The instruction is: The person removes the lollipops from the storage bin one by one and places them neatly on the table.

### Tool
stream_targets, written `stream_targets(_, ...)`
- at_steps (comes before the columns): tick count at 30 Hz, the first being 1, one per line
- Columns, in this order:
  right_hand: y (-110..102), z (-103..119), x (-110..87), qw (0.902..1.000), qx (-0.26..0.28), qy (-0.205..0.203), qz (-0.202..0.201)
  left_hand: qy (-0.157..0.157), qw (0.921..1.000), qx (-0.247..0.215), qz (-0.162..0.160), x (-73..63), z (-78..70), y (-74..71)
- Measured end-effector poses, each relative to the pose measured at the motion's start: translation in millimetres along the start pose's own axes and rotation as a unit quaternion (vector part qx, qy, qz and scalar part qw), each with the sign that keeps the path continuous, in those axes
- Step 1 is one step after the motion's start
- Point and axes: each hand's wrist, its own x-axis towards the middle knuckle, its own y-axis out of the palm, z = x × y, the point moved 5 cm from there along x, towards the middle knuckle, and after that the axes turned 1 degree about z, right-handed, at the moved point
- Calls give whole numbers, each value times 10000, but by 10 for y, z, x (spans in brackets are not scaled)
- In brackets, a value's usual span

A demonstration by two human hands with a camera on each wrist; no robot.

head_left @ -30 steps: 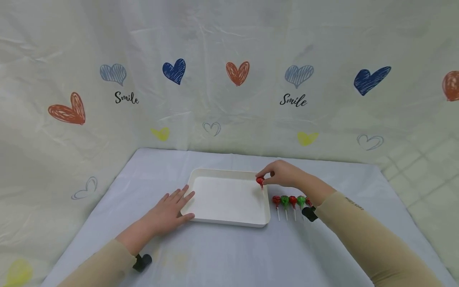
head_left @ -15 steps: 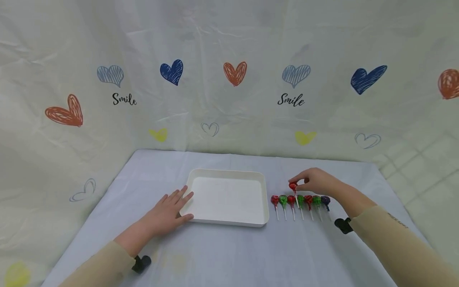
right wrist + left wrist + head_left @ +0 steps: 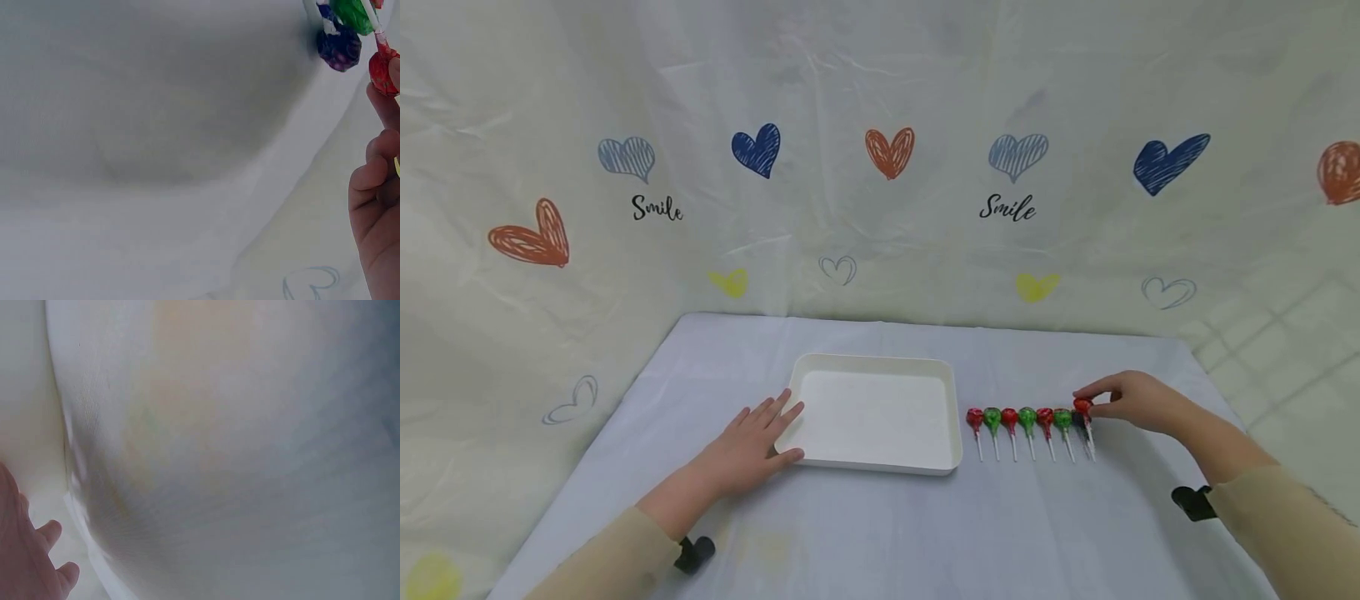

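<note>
My right hand (image 3: 1150, 408) pinches a red-wrapped lollipop (image 3: 1083, 406) by its head, with the stick pointing down toward me. It is over the right end of a row of lollipops, overlapping a dark purple lollipop (image 3: 339, 47) that shows better in the right wrist view. To its left in the row lies a green lollipop (image 3: 1062, 419), then more red and green ones. My left hand (image 3: 748, 446) has its fingers spread, resting at the left edge of a white rectangular tray (image 3: 880, 467). Only part of the left hand shows in the left wrist view.
The tray has nothing in it and stands left of the lollipop row. A white cloth covers the table (image 3: 880, 542). Behind it hangs a pale curtain (image 3: 820, 83) printed with hearts and the word "Smile".
My right hand has carried the red lollipop from the tray's right edge, rightward over the row, to the row's right end. The left hand has stayed at the tray.
</note>
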Motion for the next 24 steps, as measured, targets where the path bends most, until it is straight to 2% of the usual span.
stream_targets(7, -66, -143, -97, 10000, 74, 19, 62, 40, 10000, 0, -26, -3, 4, 4)
stream_targets(16, 5, -341, -24, 9995, 10, 204, 251, 51, 10000, -1, 1, 0, 17, 21)
stream_targets(24, 64, -369, -1, 9992, 132, 185, 324, 13, 10000, 20, 31, -5, 8, 8)
